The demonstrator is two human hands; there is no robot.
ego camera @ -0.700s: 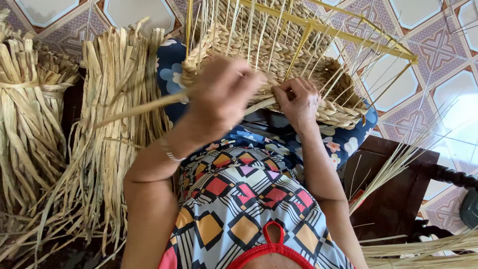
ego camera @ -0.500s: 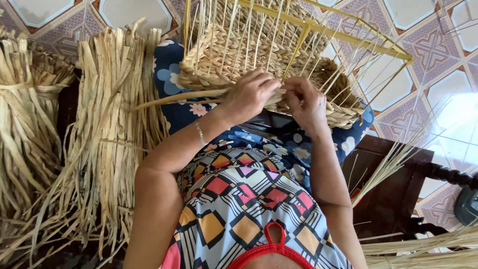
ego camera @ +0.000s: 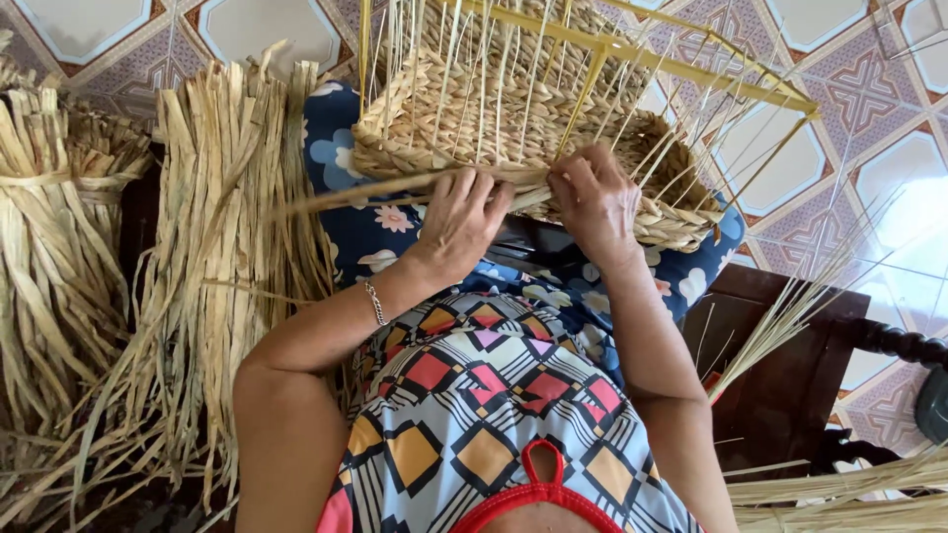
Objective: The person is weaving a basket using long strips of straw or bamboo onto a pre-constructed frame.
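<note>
Both hands weave a flat straw strand into a half-made basket (ego camera: 513,118) that rests on the person's lap.

The basket's lower wall is already plaited in thick rows; above that band the thin upright stakes and the yellow frame (ego camera: 632,51) stand bare, so I judge most of the wall is left to weave. At the basket's near rim the left hand (ego camera: 459,222) is curled around the strand (ego camera: 336,197), which trails out leftward, wrist bent back. Just beside it the right hand (ego camera: 595,202) pinches the weave, fingers folded tight. Left of the basket stand bundles of dried straw (ego camera: 212,257).
</note>
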